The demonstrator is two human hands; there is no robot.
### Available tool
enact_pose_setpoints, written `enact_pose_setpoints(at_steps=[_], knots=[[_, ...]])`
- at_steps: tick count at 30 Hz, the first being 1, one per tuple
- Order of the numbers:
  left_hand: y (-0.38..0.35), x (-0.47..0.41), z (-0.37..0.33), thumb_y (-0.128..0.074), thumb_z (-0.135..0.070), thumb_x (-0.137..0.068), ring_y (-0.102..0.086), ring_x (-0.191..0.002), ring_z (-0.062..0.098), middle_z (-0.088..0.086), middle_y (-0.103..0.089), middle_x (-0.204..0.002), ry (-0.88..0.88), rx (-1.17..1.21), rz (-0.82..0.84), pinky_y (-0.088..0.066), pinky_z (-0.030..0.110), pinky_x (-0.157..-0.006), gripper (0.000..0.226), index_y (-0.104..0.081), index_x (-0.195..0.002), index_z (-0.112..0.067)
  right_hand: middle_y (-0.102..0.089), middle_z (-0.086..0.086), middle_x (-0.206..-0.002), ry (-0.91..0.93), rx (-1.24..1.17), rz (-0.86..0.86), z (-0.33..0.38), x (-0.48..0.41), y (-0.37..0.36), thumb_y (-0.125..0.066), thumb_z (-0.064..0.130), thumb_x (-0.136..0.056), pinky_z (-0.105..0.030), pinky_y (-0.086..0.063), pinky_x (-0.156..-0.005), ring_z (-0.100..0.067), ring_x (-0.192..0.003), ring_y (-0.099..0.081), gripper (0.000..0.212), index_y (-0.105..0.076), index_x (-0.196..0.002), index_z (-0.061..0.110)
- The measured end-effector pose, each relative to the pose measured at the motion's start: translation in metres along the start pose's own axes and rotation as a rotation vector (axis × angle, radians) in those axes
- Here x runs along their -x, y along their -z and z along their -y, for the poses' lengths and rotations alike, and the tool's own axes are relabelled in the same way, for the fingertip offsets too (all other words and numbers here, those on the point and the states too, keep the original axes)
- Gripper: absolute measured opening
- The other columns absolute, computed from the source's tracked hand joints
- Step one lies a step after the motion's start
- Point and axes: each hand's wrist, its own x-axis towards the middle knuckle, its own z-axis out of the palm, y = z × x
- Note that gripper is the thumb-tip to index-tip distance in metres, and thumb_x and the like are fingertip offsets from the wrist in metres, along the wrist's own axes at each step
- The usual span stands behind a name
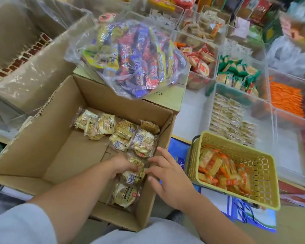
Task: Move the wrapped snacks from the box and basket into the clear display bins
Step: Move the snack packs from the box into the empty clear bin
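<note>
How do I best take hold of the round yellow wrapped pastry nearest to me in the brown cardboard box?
Probably from straight above, pinching across its rim: the round yellow wrapped pastry lies flat, label up, and the brown cardboard box walls block the sides.

Printed in black on the closed carton [167, 97] under the clear bag [127, 55]: two Chinese characters, the second 味. Barcode stickers on the wrapped snacks [143, 140]; wrapper lettering too blurred to read.
</note>
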Motion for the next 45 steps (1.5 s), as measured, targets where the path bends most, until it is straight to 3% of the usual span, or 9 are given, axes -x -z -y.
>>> enact_pose_setpoints(at_steps=[4, 7, 13, 18, 28, 32, 36, 39, 45], knots=[[0.018, -0.002, 0.009, -0.091, -0.049, -0.067, -0.057, -0.096, 0.018, 0.006, -0.063, -0.129, 0.027, -0.198, 0.14, -0.047, 0.031, -0.077, 0.064, -0.062, -0.112, -0.013, -0.048, 0.014, -0.144, 0.001, 0.013, 0.002, 0.0, -0.001, 0.0, -0.039, 0.045, -0.098, -0.048, -0.032, -0.119, -0.008, -0.154, 0.001, 0.038, -0.069, -0.119, 0.033], [0.025, -0.003, 0.016, -0.09, -0.055, -0.061, -0.053, -0.106, 0.022, 0.009, -0.059, -0.142, 0.026, -0.301, 0.194, -0.044, 0.034, -0.088, 0.088, -0.061, -0.131, -0.011, -0.047, 0.015, -0.144, -0.002, 0.02, 0.004, 0.0, 0.0, -0.002, -0.04, 0.045, -0.098, -0.05, -0.034, -0.118, -0.007, -0.154, 0.001, 0.035, -0.067, -0.119, 0.036], [0.024, 0.002, 0.016, -0.091, -0.055, -0.046, -0.051, -0.055, 0.016, 0.001, -0.055, -0.068, 0.068, -0.357, 0.362, -0.047, 0.026, -0.054, 0.072, -0.063, -0.097, -0.011, -0.046, 0.014, -0.145, -0.01, 0.019, 0.016, -0.002, -0.001, -0.001, -0.038, 0.047, -0.098, -0.049, -0.032, -0.119, -0.007, -0.154, 0.002, 0.038, -0.068, -0.118, 0.034], [0.021, 0.01, 0.016, -0.089, -0.056, -0.056, -0.049, -0.07, 0.02, 0.004, -0.058, -0.087, 0.063, -0.424, 0.374, -0.038, 0.027, -0.061, 0.062, -0.061, -0.093, -0.015, -0.045, 0.015, -0.146, -0.01, 0.018, 0.043, -0.002, -0.001, 0.001, -0.037, 0.049, -0.099, -0.05, -0.034, -0.117, -0.007, -0.154, 0.003, 0.039, -0.068, -0.12, 0.035], [0.072, 0.055, 0.009, -0.092, -0.046, -0.047, -0.069, -0.107, 0.02, 0.0, -0.077, -0.11, -0.091, 0.058, 0.157, -0.053, 0.031, -0.085, 0.075, -0.072, -0.112, -0.016, -0.043, 0.026, -0.148, -0.024, -0.32, 0.01, -0.003, -0.003, 0.017, -0.051, 0.045, -0.1, -0.024, -0.011, -0.119, 0.012, -0.146, -0.007, 0.035, -0.059, -0.133, 0.039], [0.086, 0.107, 0.009, -0.097, -0.031, -0.042, -0.071, -0.113, 0.035, 0.013, -0.076, -0.118, -0.338, 0.503, 0.093, -0.054, 0.044, -0.098, 0.093, -0.066, -0.127, -0.014, -0.039, 0.038, -0.141, -0.093, -0.569, -0.069, -0.006, 0.0, 0.032, -0.051, 0.053, -0.096, -0.021, -0.031, -0.111, 0.011, -0.134, -0.035, 0.042, -0.048, -0.137, 0.049], [0.069, 0.162, -0.006, -0.09, -0.008, -0.05, -0.076, -0.098, 0.037, 0.026, -0.074, -0.116, -0.524, 0.891, 0.03, -0.064, 0.041, -0.074, 0.089, -0.059, -0.133, -0.004, -0.044, 0.038, -0.136, -0.106, -0.801, -0.072, -0.013, 0.013, 0.057, -0.054, 0.062, -0.091, -0.018, -0.041, -0.098, 0.013, -0.124, -0.044, 0.046, -0.043, -0.135, 0.059], [0.025, 0.196, -0.038, -0.064, 0.001, -0.065, -0.077, -0.094, 0.037, 0.027, -0.074, -0.113, -0.594, 0.985, 0.024, -0.064, 0.041, -0.07, 0.066, -0.058, -0.131, -0.001, -0.054, 0.031, -0.134, -0.065, -0.972, -0.055, -0.026, 0.035, 0.079, -0.054, 0.059, -0.092, -0.024, -0.049, -0.098, 0.006, -0.124, -0.052, 0.048, -0.05, -0.139, 0.047], [-0.088, 0.219, -0.101, -0.091, -0.007, -0.048, -0.074, -0.103, 0.04, 0.027, -0.071, -0.121, -0.612, 1.114, 0.046, -0.064, 0.045, -0.074, 0.083, -0.067, -0.127, -0.004, -0.066, 0.014, -0.125, -0.098, -1.078, -0.104, -0.091, 0.103, 0.113, -0.057, 0.058, -0.09, -0.032, -0.057, -0.092, -0.006, -0.106, -0.068, 0.035, -0.062, -0.123, 0.049]])
